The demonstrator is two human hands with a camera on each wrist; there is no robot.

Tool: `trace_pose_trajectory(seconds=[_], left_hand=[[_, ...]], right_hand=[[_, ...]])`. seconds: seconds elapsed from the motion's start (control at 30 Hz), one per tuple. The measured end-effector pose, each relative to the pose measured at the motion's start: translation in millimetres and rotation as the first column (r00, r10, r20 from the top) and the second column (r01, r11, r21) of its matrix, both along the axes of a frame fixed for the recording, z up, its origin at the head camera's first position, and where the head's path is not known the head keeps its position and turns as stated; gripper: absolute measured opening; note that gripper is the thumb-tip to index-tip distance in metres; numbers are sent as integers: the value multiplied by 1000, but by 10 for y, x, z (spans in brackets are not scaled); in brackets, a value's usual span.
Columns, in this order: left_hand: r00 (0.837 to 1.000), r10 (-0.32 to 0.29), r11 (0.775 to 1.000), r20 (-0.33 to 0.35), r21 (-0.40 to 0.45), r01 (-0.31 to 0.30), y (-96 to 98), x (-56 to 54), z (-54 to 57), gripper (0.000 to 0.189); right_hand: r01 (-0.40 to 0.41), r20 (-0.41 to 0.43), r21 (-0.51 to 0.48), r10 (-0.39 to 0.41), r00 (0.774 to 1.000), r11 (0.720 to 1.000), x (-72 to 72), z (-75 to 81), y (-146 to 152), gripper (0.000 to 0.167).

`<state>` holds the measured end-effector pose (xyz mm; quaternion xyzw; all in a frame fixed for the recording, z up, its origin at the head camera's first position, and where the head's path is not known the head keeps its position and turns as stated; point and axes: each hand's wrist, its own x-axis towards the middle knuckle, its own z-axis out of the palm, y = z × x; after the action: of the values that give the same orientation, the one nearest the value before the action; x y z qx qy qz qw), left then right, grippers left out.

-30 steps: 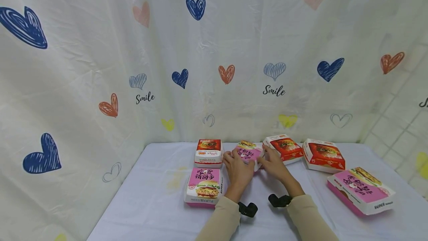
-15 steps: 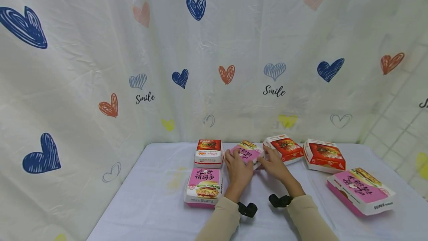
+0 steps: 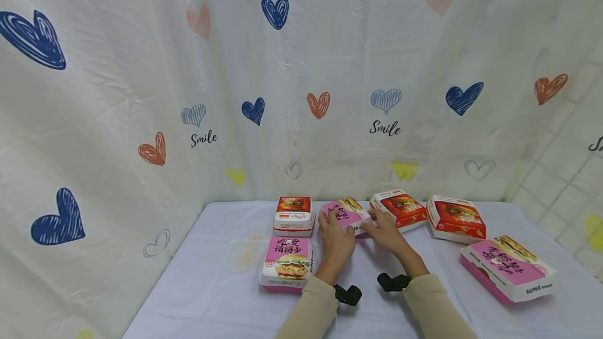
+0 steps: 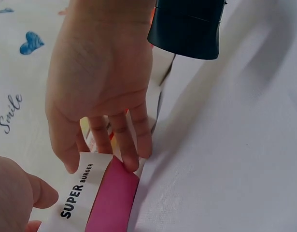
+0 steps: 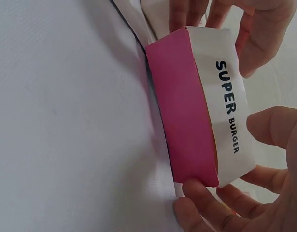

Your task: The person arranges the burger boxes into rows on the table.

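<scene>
Sitting between the left hand [image 3: 336, 244] and the right hand [image 3: 387, 233], the pink burger box [image 3: 347, 214] is toward the back of the white-covered surface [image 3: 212, 281]; whether its underside touches the cloth, I cannot tell. Its top carries a pink panel with dark brush-style characters, partly behind the fingers, and a printed burger picture along the far right part. From the right wrist, the near side shows a white lid flap [image 5: 230, 140] lettered SUPER BURGER in black, the first word larger than the second. Below it lies a plain magenta base [image 5: 182, 111], with a thin brownish edge along the seam. The lid is down and the box is turned at an angle.

The left fingers are bent against one end, thumb by the lid's edge; the right fingers curl round the opposite end, with a thumb near the lettered flap. Together they pinch the box. A small red box [image 3: 294, 216] is near its left, a wider red box [image 3: 399, 209] near its right.
</scene>
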<state>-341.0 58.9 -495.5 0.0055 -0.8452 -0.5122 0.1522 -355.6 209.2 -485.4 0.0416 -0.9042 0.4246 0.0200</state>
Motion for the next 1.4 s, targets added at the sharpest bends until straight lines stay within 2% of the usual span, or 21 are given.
trace_pose_trajectory(seconds=[0.3, 0.63, 0.9, 1.4], left_hand=[[999, -13, 1000, 49, -4, 14, -23, -12, 12, 51], [1000, -7, 1000, 28, -5, 7, -49, -49, -12, 48], [998, 59, 998, -20, -13, -59, -56, -41, -9, 42], [993, 115, 992, -27, 47, -113, -31, -49, -19, 41]], right_hand=[[-4, 7, 20, 4, 1000, 1000, 3, -1, -1, 59], [-7, 10, -4, 7, 1000, 1000, -13, -15, 11, 49], [21, 8, 4, -21, 1000, 1000, 14, 2, 14, 39], [36, 9, 16, -36, 999, 999, 6, 2, 31, 38]])
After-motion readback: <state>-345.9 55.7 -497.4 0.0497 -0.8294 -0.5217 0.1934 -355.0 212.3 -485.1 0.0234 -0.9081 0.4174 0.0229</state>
